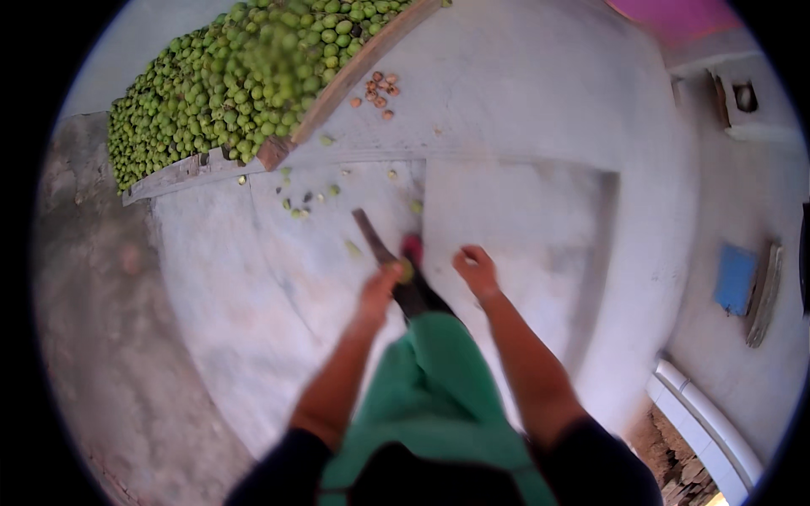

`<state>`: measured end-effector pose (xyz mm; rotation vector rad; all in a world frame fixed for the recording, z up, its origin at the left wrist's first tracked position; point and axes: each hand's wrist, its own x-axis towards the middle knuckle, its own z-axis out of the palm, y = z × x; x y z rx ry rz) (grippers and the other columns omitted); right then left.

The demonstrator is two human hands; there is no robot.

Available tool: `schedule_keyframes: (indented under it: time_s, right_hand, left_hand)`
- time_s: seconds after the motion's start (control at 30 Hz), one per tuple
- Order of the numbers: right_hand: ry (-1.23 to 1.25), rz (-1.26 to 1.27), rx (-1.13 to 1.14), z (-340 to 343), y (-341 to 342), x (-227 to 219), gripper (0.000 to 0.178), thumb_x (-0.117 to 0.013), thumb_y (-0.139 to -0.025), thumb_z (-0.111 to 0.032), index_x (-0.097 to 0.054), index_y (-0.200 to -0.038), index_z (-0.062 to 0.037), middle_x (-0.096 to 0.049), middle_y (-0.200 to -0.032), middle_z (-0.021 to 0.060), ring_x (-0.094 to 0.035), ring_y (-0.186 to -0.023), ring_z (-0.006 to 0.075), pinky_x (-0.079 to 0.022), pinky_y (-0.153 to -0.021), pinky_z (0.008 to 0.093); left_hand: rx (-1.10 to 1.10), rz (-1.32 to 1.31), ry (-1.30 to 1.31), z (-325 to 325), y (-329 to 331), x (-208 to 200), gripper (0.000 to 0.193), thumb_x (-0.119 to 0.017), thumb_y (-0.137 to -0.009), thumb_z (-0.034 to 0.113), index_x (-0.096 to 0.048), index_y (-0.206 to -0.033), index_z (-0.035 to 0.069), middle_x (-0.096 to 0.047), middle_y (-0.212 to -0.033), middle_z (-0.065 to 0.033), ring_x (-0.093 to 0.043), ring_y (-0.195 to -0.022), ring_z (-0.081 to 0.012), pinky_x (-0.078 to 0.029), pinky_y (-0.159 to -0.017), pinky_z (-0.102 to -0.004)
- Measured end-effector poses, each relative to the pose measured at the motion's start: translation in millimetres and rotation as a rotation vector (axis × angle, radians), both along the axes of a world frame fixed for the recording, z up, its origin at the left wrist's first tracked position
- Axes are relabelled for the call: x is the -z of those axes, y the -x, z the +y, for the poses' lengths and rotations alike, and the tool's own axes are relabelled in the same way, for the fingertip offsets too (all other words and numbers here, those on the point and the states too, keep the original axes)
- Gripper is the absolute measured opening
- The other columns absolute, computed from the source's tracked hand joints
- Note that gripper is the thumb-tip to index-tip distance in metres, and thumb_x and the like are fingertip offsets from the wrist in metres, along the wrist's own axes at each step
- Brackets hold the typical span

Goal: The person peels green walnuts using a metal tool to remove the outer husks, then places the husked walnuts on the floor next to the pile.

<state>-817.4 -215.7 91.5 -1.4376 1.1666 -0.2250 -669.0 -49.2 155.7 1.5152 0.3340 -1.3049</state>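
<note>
While green fruit lies heaped behind a wooden board [363, 72] at the upper left, a person in a green apron [430, 371] leans over a pale concrete floor [523, 219]. The left hand [378, 289] is mostly closed, its fingers curled against a single green fruit [406, 271], which sits at their right side, above the person's dark-clad leg. A dark, narrow strip [372, 235] slants up and leftward from beside the same hand; whether the fingers grip it or merely lie against it cannot be told. The right hand [477, 268], well apart on the other side, is loosely curled with nothing visible in it; blur hides how far the fingers are folded. A dark red shoe [412, 246] shows just above the fruit.

Farther off, a cluster of brown, round pieces [380, 88] rests beside the board, and green scraps [296, 208] lie scattered below the fruit heap [245, 76].

Good handling here would likely mean seating the fruit firmly against the fingers so that it cannot roll, steadying the strip, and keeping fingertips off its edge, in case that is sharp. The free right hand seems best kept clear of the strip's line unless needed for support.
</note>
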Motion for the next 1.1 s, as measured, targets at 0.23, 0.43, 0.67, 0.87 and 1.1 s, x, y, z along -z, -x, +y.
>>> schedule_keyframes:
  time_s: [0.23,0.43,0.67,0.87,1.1]
  right_hand:
    - [0.27,0.064,-0.051,-73,-187,90,0.029,-0.067,-0.074,-0.025,-0.059,-0.094,-0.0062,-0.063,-0.083,0.01,-0.062,-0.076,0.0207,-0.049,-0.069,0.0322]
    - [0.409,0.102,-0.035,-139,-311,148,0.031,-0.068,-0.072,-0.022,-0.059,-0.097,-0.0058,-0.063,-0.087,0.01,-0.062,-0.075,0.0205,-0.049,-0.069,0.031]
    - [0.462,0.03,-0.082,-163,-377,207,0.039,-0.072,-0.07,-0.018,-0.059,-0.104,-0.0042,-0.061,-0.095,0.0094,-0.061,-0.077,0.0176,-0.049,-0.072,0.0298]
    - [0.519,0.01,-0.11,-170,-377,224,0.043,-0.072,-0.07,-0.02,-0.058,-0.107,-0.0021,-0.062,-0.095,0.0092,-0.061,-0.079,0.0174,-0.049,-0.073,0.0299]
    - [0.613,0.266,-0.015,-169,-378,177,0.043,-0.068,-0.075,-0.027,-0.057,-0.109,-0.0025,-0.062,-0.098,0.0116,-0.061,-0.082,0.0192,-0.049,-0.074,0.0308]
  left_hand:
    - [-0.126,-0.067,0.101,12,-119,45,0.042,-0.057,-0.087,0.032,-0.051,-0.119,0.006,-0.057,-0.107,-0.0026,-0.052,-0.098,-0.0124,-0.041,-0.08,-0.0281]
    - [-0.091,-0.034,-0.083,29,-154,98,0.038,-0.056,-0.086,0.023,-0.053,-0.116,-0.001,-0.06,-0.103,-0.0058,-0.055,-0.092,-0.013,-0.045,-0.08,-0.0266]
    - [-0.015,-0.152,0.194,25,-224,156,0.043,-0.056,-0.086,0.026,-0.048,-0.119,-0.001,-0.055,-0.107,-0.007,-0.053,-0.098,-0.016,-0.043,-0.084,-0.0284]
    - [0.063,-0.344,0.375,7,-276,162,0.044,-0.057,-0.085,0.028,-0.049,-0.118,0.0,-0.056,-0.107,-0.006,-0.052,-0.098,-0.0152,-0.041,-0.086,-0.0304]
    - [-0.06,-0.083,0.519,-25,-307,172,0.044,-0.052,-0.091,0.032,-0.046,-0.123,0.004,-0.054,-0.116,-0.0057,-0.051,-0.105,-0.0172,-0.039,-0.091,-0.0338]
